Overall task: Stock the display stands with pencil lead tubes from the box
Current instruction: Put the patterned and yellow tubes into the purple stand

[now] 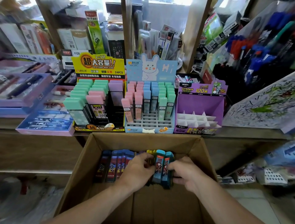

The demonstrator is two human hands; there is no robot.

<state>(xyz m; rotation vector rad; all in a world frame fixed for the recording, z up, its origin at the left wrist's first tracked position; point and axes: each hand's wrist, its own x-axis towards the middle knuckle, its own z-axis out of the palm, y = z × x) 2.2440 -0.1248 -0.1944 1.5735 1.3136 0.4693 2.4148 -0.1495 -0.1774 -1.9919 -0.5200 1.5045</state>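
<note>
down in the cardboard box (95, 143), the left hand (138, 170) and right hand (187, 174) both grip a bunch of blue tubes (161, 166) between them.

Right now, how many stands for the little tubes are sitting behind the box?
3, side by side: the yellow stand on the left, the blue bunny stand in the middle, the purple stand on the right. Clutter may hide others.

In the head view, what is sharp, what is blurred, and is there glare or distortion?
Head view: the rabbit stand and yellow stand are sharp; the edges smear and bend, like the pen rack; the window on top is blown out; the left hand and right hand on the tubes look soft.
</note>
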